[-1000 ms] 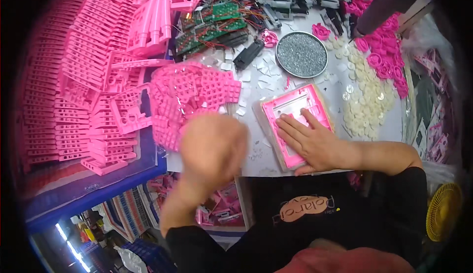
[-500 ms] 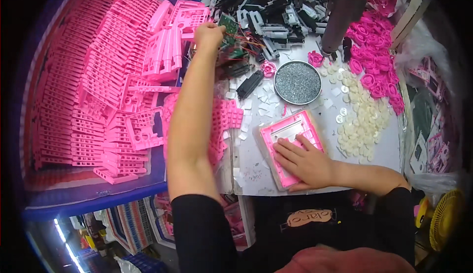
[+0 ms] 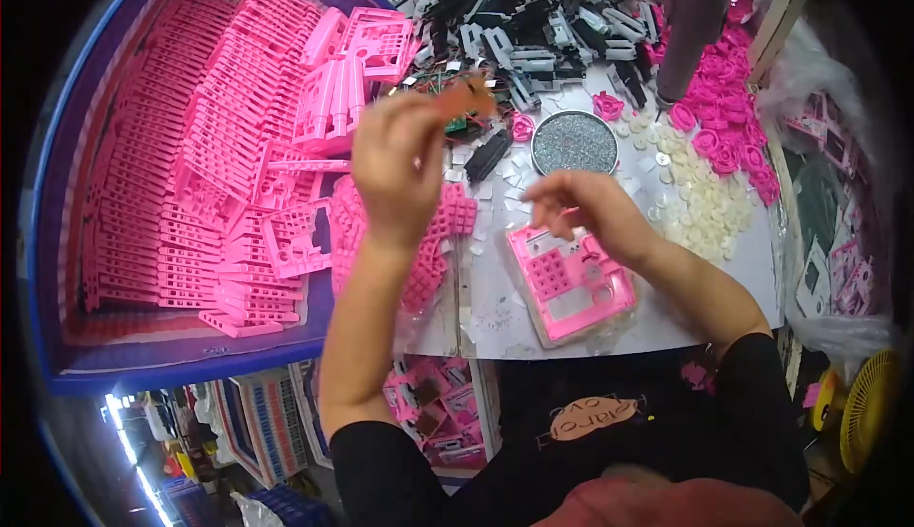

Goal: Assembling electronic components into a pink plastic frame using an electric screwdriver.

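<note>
My left hand is raised above the table's left part, pinching a circuit board whose brownish side shows, smeared by motion. Below and to the right, a pink plastic housing with a grid of buttons and several cut-outs lies on a plastic-wrapped pad. Over its far edge hovers my right hand, fingers apart and loosely curled, with nothing visible in them. A round tin of small screws stands just beyond that hand. Behind the left hand lies a heap of pink button pads.
A blue-rimmed crate of stacked pink housings fills the left. Black and grey parts pile up at the back. A dark electric screwdriver hangs at back right, near pink rings and whitish discs.
My left hand has come back toward me from the wired boards, carrying a circuit board. The right hand has lifted off the pink housing, uncovering its buttons.
</note>
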`<action>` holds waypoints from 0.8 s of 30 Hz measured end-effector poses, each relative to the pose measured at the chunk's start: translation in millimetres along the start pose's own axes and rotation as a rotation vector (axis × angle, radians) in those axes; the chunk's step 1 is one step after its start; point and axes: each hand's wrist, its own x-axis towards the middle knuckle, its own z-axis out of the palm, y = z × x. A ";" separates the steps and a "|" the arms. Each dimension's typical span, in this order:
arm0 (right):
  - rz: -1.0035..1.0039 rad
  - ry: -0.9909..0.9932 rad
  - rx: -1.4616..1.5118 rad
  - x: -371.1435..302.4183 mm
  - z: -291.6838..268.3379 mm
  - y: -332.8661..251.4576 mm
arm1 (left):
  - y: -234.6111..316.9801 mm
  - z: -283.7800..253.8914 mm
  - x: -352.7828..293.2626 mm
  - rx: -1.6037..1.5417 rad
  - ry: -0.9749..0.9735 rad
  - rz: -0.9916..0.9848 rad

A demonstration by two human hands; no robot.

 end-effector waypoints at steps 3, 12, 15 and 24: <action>0.203 -0.003 0.548 10.1 24.6 -9.7 | 42.4 -3.8 -35.0 0.015 -0.046 0.160; 0.048 -0.039 -0.064 -15.3 19.5 -4.2 | 139.7 -17.2 -124.0 -0.986 0.176 -0.934; -0.004 -0.025 -0.390 -15.5 18.5 -2.2 | 144.8 -18.2 -123.5 -1.130 -0.063 -1.139; 0.161 0.464 0.497 -17.3 23.0 28.5 | 135.1 -1.6 -171.2 -1.332 0.273 -1.295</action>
